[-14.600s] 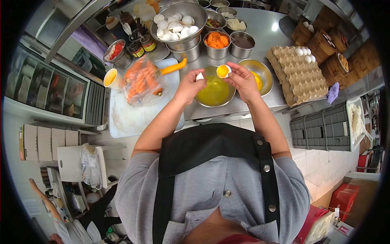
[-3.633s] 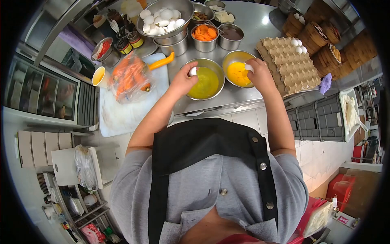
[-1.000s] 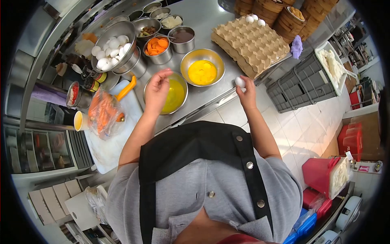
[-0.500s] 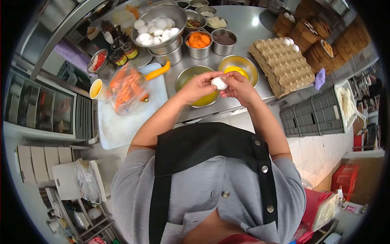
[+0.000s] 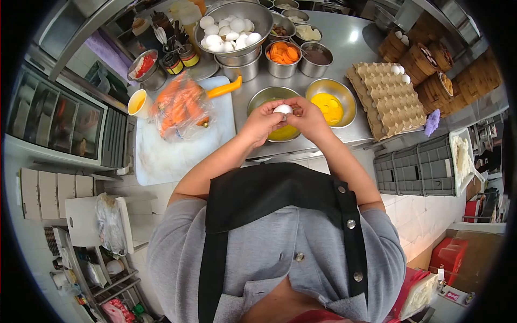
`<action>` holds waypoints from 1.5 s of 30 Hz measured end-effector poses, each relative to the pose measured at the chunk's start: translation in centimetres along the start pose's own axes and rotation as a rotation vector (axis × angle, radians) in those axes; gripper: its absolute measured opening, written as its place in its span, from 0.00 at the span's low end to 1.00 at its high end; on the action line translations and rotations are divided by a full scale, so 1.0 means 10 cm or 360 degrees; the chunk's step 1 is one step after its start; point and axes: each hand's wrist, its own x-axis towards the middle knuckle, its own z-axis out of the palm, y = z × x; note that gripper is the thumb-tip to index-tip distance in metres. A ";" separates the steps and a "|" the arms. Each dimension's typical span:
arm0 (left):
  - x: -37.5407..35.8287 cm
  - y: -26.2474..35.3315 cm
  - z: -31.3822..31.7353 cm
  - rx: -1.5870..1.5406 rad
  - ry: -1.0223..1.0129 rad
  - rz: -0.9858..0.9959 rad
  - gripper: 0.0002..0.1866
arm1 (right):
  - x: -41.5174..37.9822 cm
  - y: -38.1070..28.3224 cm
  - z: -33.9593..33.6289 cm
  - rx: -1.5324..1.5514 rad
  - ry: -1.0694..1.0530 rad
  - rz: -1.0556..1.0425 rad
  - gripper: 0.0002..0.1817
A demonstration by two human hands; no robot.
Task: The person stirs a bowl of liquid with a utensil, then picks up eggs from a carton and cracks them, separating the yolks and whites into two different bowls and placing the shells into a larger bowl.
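Between the fingertips of both hands is a white egg (image 5: 283, 109). My left hand (image 5: 260, 124) grips it from the left, and my right hand (image 5: 310, 119) from the right. Both are above a steel bowl (image 5: 255, 102) holding yellowish liquid, which they partly cover. I cannot make out whether the shell is cracked. Just right of my right hand stands a second steel bowl (image 5: 351, 107) with bright yellow egg yolks (image 5: 327, 107) in it.
A large steel bowl of white eggs (image 5: 230, 33) stands behind, near a pot of sliced carrots (image 5: 283, 53). Left lies a white cutting board (image 5: 177, 161) with bagged carrots (image 5: 182, 106) and an orange-handled tool (image 5: 225, 87). Cardboard egg trays (image 5: 385, 102) and bamboo steamers (image 5: 423, 62) are right.
Both hands have shifted with the egg from between the two bowls to over the left bowl. The yolks in the right bowl are now more exposed. The camera view has turned slightly.
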 end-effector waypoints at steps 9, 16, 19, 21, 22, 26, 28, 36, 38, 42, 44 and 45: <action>0.12 -0.08 -0.05 0.0209 0.0137 0.0009 0.22 | -0.08 -0.03 0.18 -0.0499 0.0196 -0.0247 0.21; 0.15 -0.04 -0.02 0.0246 0.0146 -0.0157 0.22 | -0.04 0.15 0.17 -0.0588 0.0257 -0.0261 0.21; 0.13 0.02 -0.06 0.0098 0.0045 -0.0169 0.20 | 0.01 0.21 0.08 -0.0138 0.0155 -0.0071 0.21; 0.07 0.15 -0.04 0.0034 0.0050 -0.0221 0.19 | 0.01 0.20 0.01 0.0286 0.0062 0.0090 0.21; 0.06 0.18 -0.08 0.0037 0.0051 -0.0221 0.19 | 0.00 0.18 -0.03 0.0526 0.0036 0.0196 0.21; -0.01 0.37 -0.20 -0.0200 -0.0131 -0.0255 0.19 | -0.02 0.02 -0.12 0.1154 0.0005 0.0482 0.19; -0.04 0.39 -0.24 -0.0254 -0.0182 -0.0258 0.19 | -0.02 0.02 -0.16 0.1193 0.0012 0.0443 0.18; -0.04 0.17 -0.17 -0.0351 -0.0058 0.0035 0.27 | 0.03 -0.23 -0.28 0.0844 -0.0057 0.0078 0.20; -0.02 0.13 -0.13 -0.0445 -0.0098 0.0078 0.27 | 0.04 -0.29 -0.26 0.0579 -0.0066 -0.0067 0.20; 0.01 0.11 -0.07 -0.0574 -0.0194 0.0202 0.24 | 0.05 -0.38 -0.17 0.0104 0.0033 -0.0208 0.19; 0.02 0.10 -0.05 -0.0608 -0.0197 0.0220 0.24 | 0.02 -0.45 -0.12 -0.0189 0.0190 -0.0378 0.19; 0.02 0.10 -0.05 -0.0634 -0.0197 0.0230 0.24 | 0.01 -0.49 -0.12 -0.0199 0.0185 -0.0378 0.19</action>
